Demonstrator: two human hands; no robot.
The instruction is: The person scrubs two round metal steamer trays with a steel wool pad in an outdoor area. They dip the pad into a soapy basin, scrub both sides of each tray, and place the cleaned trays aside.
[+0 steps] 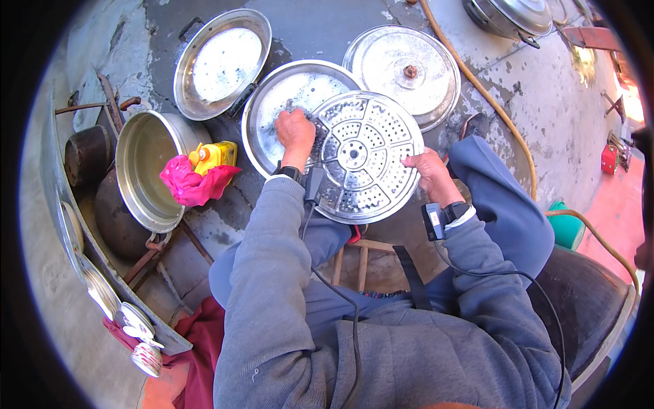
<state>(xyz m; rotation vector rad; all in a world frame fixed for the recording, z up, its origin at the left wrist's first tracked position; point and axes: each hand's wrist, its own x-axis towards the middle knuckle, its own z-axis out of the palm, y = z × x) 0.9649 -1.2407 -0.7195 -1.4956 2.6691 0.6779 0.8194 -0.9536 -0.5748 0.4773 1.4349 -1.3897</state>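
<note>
My right hand (433,173) grips the right rim of a round perforated metal steamer tray (354,153), its thumb on top. The tray is tilted and overlaps the near right side of a shallow metal basin (254,151) of sudsy water. Over that basin, just left of the tray, my left hand (296,132) is curled into a fist. A bit of dark, scrubber-like material (292,105) shows at its fingers, mostly hidden. Each wrist carries a strapped device with a cable.
Beyond lie a second water-filled pan (225,64) and a metal lid (403,71). To the left are a deep pot (148,168), a yellow bottle (219,153) and a pink cloth (189,184). A hose (490,97) runs along the right; a lidded pot (511,20) stands far right.
</note>
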